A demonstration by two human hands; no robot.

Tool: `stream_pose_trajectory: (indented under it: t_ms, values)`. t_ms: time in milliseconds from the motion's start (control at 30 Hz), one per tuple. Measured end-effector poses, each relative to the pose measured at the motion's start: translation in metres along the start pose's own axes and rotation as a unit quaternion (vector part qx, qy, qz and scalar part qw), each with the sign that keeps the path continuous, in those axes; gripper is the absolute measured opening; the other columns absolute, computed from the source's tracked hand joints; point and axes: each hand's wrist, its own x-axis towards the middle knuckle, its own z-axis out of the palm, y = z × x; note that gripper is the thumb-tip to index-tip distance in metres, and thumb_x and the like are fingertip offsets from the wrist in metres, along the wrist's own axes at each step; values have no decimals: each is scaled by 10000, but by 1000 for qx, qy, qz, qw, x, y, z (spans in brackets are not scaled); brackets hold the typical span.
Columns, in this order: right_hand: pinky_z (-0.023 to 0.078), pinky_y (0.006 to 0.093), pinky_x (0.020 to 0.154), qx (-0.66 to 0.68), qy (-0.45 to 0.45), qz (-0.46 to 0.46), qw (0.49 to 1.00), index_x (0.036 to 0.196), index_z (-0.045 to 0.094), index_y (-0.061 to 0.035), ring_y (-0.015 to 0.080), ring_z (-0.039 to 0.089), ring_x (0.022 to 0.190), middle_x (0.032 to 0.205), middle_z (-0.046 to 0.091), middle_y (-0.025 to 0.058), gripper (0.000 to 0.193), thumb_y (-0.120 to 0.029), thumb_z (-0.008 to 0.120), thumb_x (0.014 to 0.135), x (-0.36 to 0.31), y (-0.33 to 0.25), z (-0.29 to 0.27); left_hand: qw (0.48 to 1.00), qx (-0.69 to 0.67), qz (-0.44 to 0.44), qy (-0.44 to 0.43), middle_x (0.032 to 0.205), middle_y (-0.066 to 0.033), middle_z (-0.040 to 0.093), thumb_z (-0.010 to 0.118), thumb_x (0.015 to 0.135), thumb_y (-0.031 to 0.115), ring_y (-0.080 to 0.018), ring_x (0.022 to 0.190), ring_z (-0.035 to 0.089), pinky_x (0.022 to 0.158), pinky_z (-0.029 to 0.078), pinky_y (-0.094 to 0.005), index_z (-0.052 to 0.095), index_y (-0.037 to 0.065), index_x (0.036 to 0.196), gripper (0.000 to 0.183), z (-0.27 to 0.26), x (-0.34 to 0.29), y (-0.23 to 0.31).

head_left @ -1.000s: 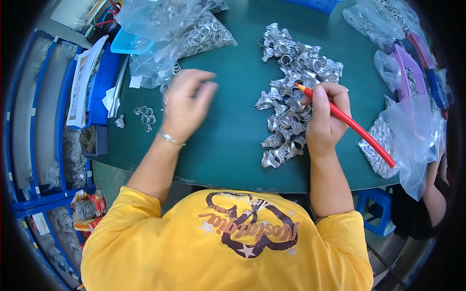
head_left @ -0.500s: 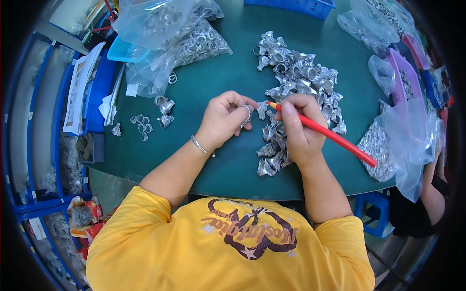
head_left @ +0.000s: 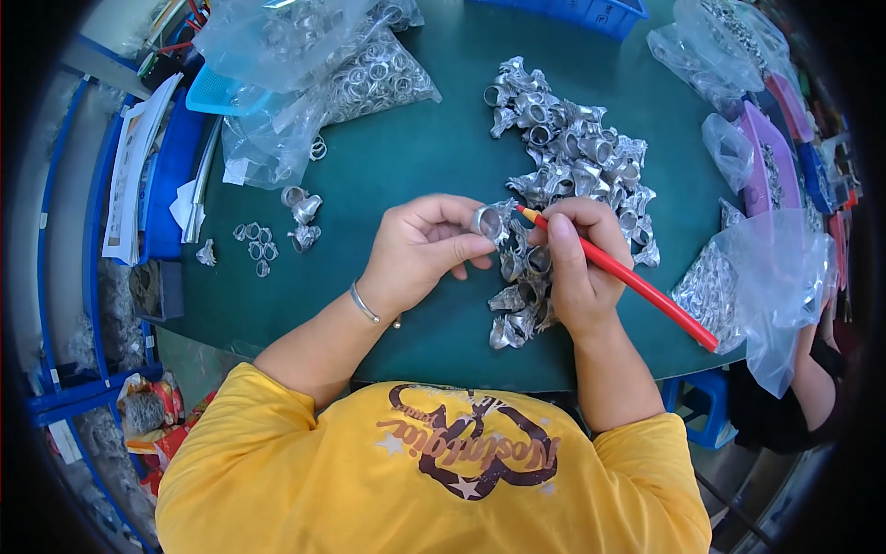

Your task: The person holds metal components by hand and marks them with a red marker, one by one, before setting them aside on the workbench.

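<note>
Your left hand [head_left: 420, 254] pinches a small silver ring-shaped metal part [head_left: 487, 222], fingers clamped on it just above the green surface [head_left: 397, 166]. Your right hand [head_left: 572, 263] has its grip closed around a red pencil [head_left: 618, 275], whose tip touches the part. Directly under both hands lies the pile of silver metal parts [head_left: 568, 175], running up toward the far edge. Left of your left hand the surface is open up to a few loose rings [head_left: 254, 245]. Clear plastic bags [head_left: 766, 286] crowd the right edge.
</note>
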Motion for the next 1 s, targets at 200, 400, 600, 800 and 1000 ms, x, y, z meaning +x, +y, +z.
stream_pose_trajectory:
  t_ms: [200,400,600,800,1000]
  values:
    - [416,313,629,14,-29,-72,997,783,567,-12,208,545,631,705,595,90,45,13,604,785,-3,6,-5,981,41,185,31,982,-70,593,723,746,-100,-127,875,635,721,538,-213,607,-43,1094,371,8,1,-10]
    - [410,332,660,-5,-53,-103,993,780,577,-23,229,550,635,714,592,94,55,1,624,764,-2,5,-2,979,74,189,26,991,-67,567,732,745,-95,-141,913,635,774,536,-224,600,-57,1092,374,9,0,-12]
    - [412,344,668,-33,-67,-116,990,780,580,-32,238,556,641,716,591,87,63,3,630,763,-1,5,1,966,130,218,56,919,-27,577,799,709,-1,-57,735,574,640,475,-184,658,-4,1030,351,10,1,-19]
    - [413,346,667,-51,-76,-115,989,773,580,-37,244,553,633,703,582,84,73,11,630,749,-1,3,0,965,168,199,30,989,-70,565,729,740,-109,-126,884,625,770,526,-229,620,-56,1054,336,9,-3,-15]
    - [405,338,653,-65,-78,-120,988,757,575,-37,237,543,616,690,576,83,76,18,625,741,1,2,-3,966,157,198,44,982,-72,570,730,735,-115,-122,869,623,764,521,-226,622,-52,1055,344,6,-1,-17]
